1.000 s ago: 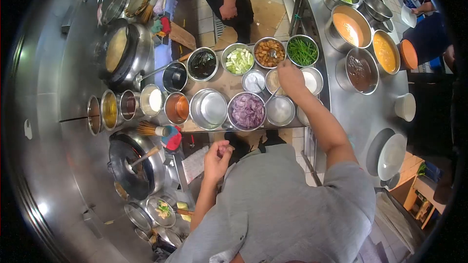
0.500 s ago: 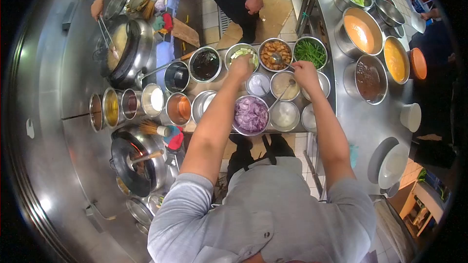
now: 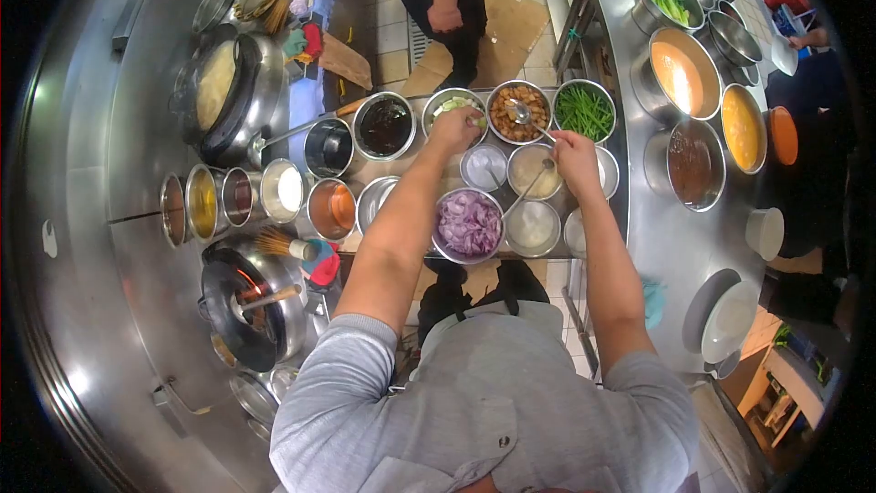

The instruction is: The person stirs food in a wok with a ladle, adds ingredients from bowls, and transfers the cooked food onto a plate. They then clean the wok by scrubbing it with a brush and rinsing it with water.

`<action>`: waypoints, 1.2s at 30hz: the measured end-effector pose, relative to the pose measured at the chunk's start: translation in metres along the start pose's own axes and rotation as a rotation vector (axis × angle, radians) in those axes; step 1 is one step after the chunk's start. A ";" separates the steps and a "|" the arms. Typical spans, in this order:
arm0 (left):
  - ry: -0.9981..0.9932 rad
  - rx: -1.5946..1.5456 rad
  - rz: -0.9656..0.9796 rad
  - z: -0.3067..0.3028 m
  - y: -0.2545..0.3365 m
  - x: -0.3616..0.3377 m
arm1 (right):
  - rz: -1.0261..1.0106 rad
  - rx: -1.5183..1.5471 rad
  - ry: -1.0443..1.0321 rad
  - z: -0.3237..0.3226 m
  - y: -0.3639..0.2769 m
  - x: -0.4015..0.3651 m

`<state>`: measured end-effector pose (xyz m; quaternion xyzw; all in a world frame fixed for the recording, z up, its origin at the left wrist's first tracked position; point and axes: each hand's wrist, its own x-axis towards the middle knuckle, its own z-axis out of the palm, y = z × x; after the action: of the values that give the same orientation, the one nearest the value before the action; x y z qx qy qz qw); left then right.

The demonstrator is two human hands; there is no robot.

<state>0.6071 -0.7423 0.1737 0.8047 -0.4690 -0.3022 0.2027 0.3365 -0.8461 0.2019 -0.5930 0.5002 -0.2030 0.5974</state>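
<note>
My left hand (image 3: 453, 131) is over a metal bowl of pale green chopped pieces (image 3: 450, 105), fingers drawn together around a greenish bit at the bowl's right side. My right hand (image 3: 575, 155) grips the thin handle of a metal spoon (image 3: 519, 110). The spoon's head rests on brown browned cubes (image 3: 505, 119) in the neighbouring bowl. Cut green stalks (image 3: 584, 111) fill the bowl to the right. Nearer to me are a white powder (image 3: 483, 169), a pale tan seasoning (image 3: 534, 171) with a ladle in it, and sliced purple onion (image 3: 468, 224).
Two woks (image 3: 217, 87) (image 3: 242, 306) stand on the stove at left, beside several sauce containers (image 3: 203, 201). Large pots of orange sauce (image 3: 673, 68) and brown sauce (image 3: 695, 164) are on the right counter (image 3: 675, 256). A co-worker's hand (image 3: 445, 18) hangs across the table.
The co-worker's other arm, with tongs over the far wok, has left the view. My hands stay at the same bowls; the spoon's head has turned a little. The whole view has shifted slightly.
</note>
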 end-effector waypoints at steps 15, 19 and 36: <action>0.086 0.017 0.229 0.002 -0.009 -0.006 | 0.198 0.280 0.000 -0.030 -0.025 -0.038; 0.171 -0.155 0.209 0.001 -0.010 -0.016 | 0.179 0.255 0.002 -0.034 -0.032 -0.047; 1.195 -0.769 -0.335 -0.107 -0.108 -0.469 | -0.010 0.125 -0.607 0.233 -0.138 -0.126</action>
<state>0.5712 -0.2746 0.3253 0.7653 -0.0097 0.0184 0.6434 0.5279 -0.6524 0.3247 -0.5913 0.2826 -0.0502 0.7536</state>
